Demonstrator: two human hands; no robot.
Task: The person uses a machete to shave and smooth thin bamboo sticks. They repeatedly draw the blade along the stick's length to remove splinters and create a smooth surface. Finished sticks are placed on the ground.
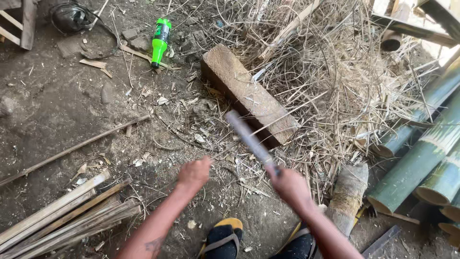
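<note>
Right grip: the right hand (289,185) is closed tight around the handle of a long blade (249,137), which slants up and to the left, blurred.
Left grip: the left hand (194,173) is curled into a loose fist; I cannot tell whether it has hold of anything, perhaps a thin sliver.
Blade: its tip hangs just in front of the near end of the wooden block (249,96), above the dirt ground (57,110); whether it touches the block I cannot tell.
Wooden block: a squared, pale brown beam lying at a slant on the ground, its far side against a heap of dry straw (335,76).
Split strips: a bundle of flat bamboo strips (62,218) lies on the ground to the left of the left arm, well apart from the blade.
Long stick: one thin stick (72,149) lies alone, slanting across the dirt beyond the strips.
Green poles: thick green bamboo poles (421,158) are stacked at the right, cut ends facing us.
Stump: a short greyish stump (349,194) leans just beside the right forearm.
Bottle: a green plastic bottle (160,42) lies far back on the dirt.
Feet: sandals (223,240) show at the bottom edge, between the two arms.
</note>
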